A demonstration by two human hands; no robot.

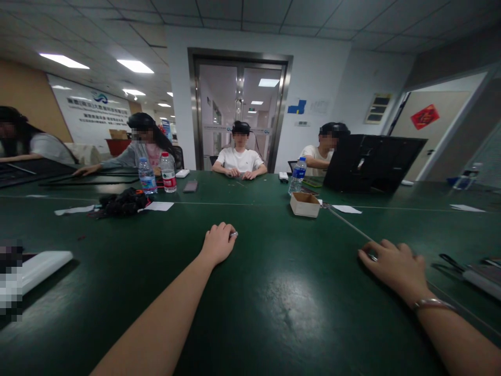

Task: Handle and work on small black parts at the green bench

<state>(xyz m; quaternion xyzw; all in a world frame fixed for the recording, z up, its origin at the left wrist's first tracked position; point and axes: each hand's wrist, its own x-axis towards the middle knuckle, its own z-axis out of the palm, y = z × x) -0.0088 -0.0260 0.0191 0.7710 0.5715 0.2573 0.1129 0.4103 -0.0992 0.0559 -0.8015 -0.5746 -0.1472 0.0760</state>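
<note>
My left hand (218,242) rests on the dark green table (274,292) near its middle, fingers curled into a loose fist round a small silvery thing that shows at the fingertips. My right hand (393,266) lies palm down at the right, fingers bent over another small metal piece on the tabletop. A thin metal bracelet (430,303) circles my right wrist. A long thin rod or wire (346,223) runs from near my right hand toward a small open cardboard box (305,203).
Several people sit round the far side of the table. Water bottles (168,173), a black bundle (121,203), white paper slips (159,206), an open black case (370,163), a white slab (41,263) at left, scissors (452,261) at right.
</note>
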